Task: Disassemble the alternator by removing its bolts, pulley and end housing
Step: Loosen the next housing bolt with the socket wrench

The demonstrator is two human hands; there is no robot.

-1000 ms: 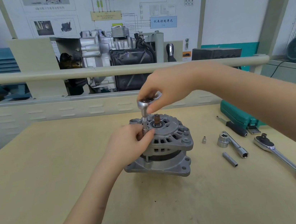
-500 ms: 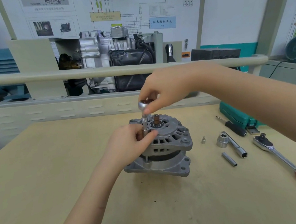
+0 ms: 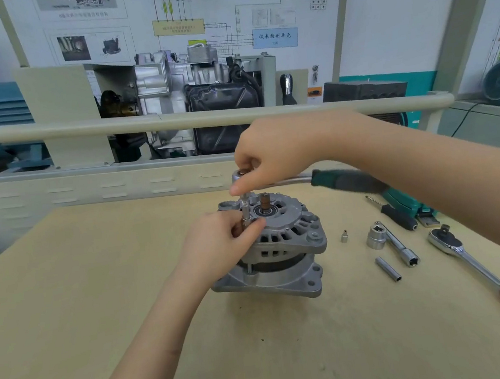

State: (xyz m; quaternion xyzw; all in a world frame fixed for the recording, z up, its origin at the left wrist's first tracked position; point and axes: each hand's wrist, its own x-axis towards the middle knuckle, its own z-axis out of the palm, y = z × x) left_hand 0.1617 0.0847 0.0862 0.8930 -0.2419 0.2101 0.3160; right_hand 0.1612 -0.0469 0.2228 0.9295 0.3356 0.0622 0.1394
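Observation:
A grey alternator (image 3: 284,242) stands on the wooden table (image 3: 67,308) with its brown shaft (image 3: 265,203) pointing up; no pulley sits on the shaft. A small ratchet with a green-black handle (image 3: 346,181) carries a knurled extension and socket (image 3: 246,210) standing on the housing's left rim. My right hand (image 3: 272,154) pinches the ratchet head from above. My left hand (image 3: 221,244) pinches the socket's lower end against the housing. The bolt under the socket is hidden.
Right of the alternator lie a tiny socket (image 3: 344,236), a large socket (image 3: 376,238), an extension bar (image 3: 401,249), a slim deep socket (image 3: 388,268), a red-handled ratchet (image 3: 489,278) and a screwdriver (image 3: 395,214). A green tool case (image 3: 403,201) sits behind them. A beige rail (image 3: 138,124) borders the table's far side.
The ratchet handle has swung out to the right and shows beneath my right forearm. My right hand has turned slightly on the ratchet head. My left hand stays at the socket.

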